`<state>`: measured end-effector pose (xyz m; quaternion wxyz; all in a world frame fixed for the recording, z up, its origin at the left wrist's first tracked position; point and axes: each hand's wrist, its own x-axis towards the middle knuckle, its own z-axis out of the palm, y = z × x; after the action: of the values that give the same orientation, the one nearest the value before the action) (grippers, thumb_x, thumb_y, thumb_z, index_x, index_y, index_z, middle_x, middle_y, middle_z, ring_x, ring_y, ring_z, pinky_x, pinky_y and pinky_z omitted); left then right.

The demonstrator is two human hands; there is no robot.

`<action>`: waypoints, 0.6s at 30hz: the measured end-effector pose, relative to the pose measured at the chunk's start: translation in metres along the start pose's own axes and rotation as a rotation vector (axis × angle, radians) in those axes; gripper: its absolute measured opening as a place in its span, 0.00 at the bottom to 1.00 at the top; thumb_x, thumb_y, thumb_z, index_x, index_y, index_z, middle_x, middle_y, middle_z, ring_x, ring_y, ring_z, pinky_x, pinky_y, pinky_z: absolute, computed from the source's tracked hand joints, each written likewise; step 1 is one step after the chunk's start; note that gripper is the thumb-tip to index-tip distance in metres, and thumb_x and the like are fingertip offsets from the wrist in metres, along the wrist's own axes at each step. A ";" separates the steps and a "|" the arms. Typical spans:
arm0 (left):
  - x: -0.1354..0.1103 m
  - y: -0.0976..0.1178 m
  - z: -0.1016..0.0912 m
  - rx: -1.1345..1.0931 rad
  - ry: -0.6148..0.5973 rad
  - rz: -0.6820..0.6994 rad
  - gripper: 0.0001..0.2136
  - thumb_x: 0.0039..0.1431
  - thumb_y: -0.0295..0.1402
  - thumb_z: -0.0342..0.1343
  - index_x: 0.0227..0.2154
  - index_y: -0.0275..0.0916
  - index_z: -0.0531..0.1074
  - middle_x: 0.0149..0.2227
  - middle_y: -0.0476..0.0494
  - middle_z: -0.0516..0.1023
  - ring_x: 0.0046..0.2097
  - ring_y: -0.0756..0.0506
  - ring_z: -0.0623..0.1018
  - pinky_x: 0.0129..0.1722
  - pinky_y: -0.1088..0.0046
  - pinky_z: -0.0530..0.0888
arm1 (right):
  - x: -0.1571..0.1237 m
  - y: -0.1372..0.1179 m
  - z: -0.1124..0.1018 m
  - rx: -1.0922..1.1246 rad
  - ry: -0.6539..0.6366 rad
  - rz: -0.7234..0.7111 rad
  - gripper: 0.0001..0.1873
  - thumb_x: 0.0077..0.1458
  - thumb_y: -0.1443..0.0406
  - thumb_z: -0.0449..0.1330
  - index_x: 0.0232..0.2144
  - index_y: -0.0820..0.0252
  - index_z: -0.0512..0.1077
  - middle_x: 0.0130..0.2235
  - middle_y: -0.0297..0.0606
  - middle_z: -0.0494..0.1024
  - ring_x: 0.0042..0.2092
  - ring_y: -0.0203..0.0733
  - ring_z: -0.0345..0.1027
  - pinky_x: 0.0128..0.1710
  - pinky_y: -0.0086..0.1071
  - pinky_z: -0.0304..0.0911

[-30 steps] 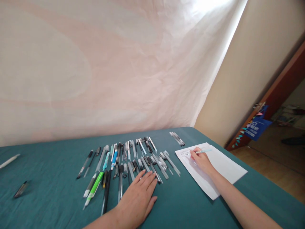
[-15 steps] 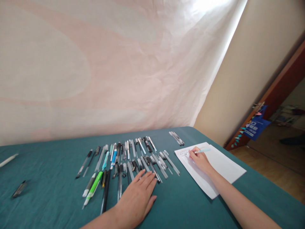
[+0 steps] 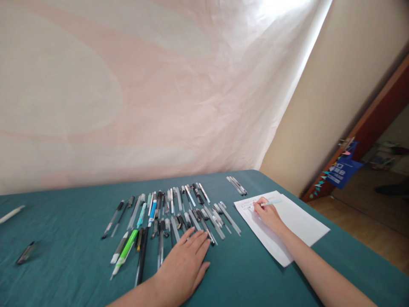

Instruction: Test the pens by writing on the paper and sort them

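Observation:
My right hand (image 3: 267, 213) grips a light-blue pen (image 3: 271, 202), its tip end down at the upper left of a white sheet of paper (image 3: 300, 226). Small rows of dark writing show on the sheet beside the fingers. Flat on the table, palm down with fingers stretched, rests my left hand (image 3: 185, 266). Its fingertips reach the lower edge of a spread of pens, next to a black clear-barrelled pen (image 3: 207, 229). Whether they touch any pen I cannot tell. A green pen (image 3: 126, 251) and a blue-and-white pen (image 3: 152, 209) lie left of that hand.
A green cloth covers the table (image 3: 73, 226). Several slim pens (image 3: 237, 186) lie grouped behind the paper. At the far left are a white pen (image 3: 11, 214) and a dark clear piece (image 3: 25, 253). A pale curtain (image 3: 143, 94) hangs behind the table.
Hardly anything differs. My right hand stays at the upper left of the paper with the pen, and my left hand lies in the same place.

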<state>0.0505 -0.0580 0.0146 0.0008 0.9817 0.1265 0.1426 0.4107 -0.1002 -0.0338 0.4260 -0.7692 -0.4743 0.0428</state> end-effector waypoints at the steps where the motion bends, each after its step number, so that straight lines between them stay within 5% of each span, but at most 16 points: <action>1: 0.000 0.000 0.000 -0.003 -0.002 -0.002 0.20 0.61 0.38 0.39 0.55 0.40 0.57 0.56 0.42 0.62 0.57 0.44 0.62 0.58 0.61 0.53 | 0.000 -0.001 0.000 -0.001 0.000 0.001 0.13 0.50 0.58 0.50 0.20 0.58 0.63 0.18 0.30 0.66 0.22 0.35 0.59 0.23 0.29 0.51; 18: 0.001 0.001 -0.001 -0.006 -0.022 -0.008 0.20 0.60 0.38 0.40 0.55 0.40 0.57 0.56 0.42 0.63 0.57 0.43 0.62 0.58 0.61 0.53 | -0.001 -0.005 -0.002 -0.001 0.001 0.003 0.12 0.49 0.57 0.50 0.19 0.57 0.62 0.19 0.30 0.68 0.24 0.37 0.61 0.25 0.29 0.52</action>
<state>0.0514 -0.0586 0.0160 0.0058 0.9826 0.1298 0.1323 0.4073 -0.1009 -0.0292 0.4255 -0.7703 -0.4730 0.0429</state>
